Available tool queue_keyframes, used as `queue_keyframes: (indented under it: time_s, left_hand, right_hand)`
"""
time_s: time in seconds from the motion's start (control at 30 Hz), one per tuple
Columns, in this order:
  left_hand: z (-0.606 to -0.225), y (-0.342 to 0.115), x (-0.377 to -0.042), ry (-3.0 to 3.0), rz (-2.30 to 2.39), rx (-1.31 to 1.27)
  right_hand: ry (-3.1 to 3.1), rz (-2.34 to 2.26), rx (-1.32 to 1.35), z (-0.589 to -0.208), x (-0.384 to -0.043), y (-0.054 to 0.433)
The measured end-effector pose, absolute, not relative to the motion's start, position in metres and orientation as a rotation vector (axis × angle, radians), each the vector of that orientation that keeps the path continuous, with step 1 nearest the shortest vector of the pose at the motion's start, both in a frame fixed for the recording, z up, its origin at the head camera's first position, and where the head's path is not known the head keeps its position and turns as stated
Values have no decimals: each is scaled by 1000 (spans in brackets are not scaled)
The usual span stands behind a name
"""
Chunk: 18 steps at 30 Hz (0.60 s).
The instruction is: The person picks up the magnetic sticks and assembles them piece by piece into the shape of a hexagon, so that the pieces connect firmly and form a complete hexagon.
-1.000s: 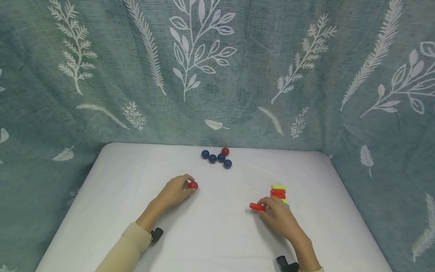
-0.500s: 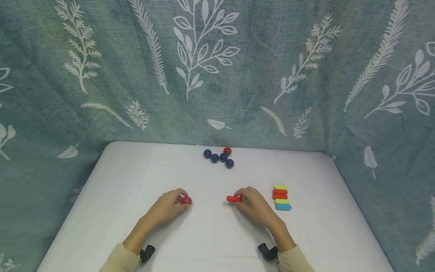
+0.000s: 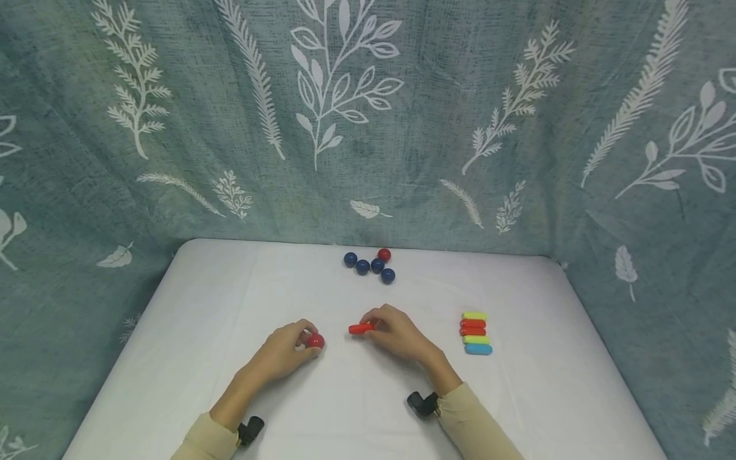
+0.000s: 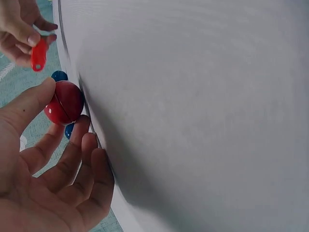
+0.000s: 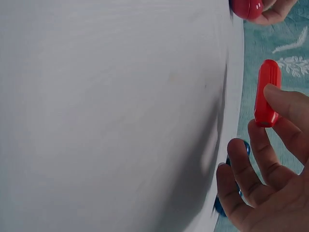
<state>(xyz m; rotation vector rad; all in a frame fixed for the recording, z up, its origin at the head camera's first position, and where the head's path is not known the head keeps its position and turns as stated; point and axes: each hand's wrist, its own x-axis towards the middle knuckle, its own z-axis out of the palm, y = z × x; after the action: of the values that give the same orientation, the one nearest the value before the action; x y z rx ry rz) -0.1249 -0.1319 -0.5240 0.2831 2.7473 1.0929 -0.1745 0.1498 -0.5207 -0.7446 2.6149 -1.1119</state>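
My left hand (image 3: 280,352) pinches a glossy red ball (image 3: 315,341) between thumb and fingertips, left of the table's middle. A thin seam crosses that ball (image 4: 65,102) in the left wrist view. In my right hand (image 3: 399,335) is a short red plastic rod (image 3: 359,329), gripped near one end between thumb and fingers, its free end toward the ball. The left wrist view shows a small hole in the tip of this rod (image 4: 38,58). Rod and ball are apart, with a small gap of table between them in the head view.
At the far edge lie several dark blue balls (image 3: 362,267) and one red ball (image 3: 384,255). On the right rests a column of short rods: yellow-green (image 3: 474,315), red (image 3: 473,324) and blue (image 3: 478,349). A leaf-patterned green cloth (image 3: 287,191) hangs behind the white table (image 3: 230,287).
My right hand has carried the red rod leftward from beside the column toward the red ball. The left hand drew the ball nearer to me at first, then stayed almost still.
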Motion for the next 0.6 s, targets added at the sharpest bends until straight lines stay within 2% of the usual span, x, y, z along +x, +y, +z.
queue_keyframes:
  time_s: [0.6]
  left_hand:
    - [-523,-134,-124,2730,1135,270]
  right_hand:
    - [2525,-1011,-903,-527,-184,102]
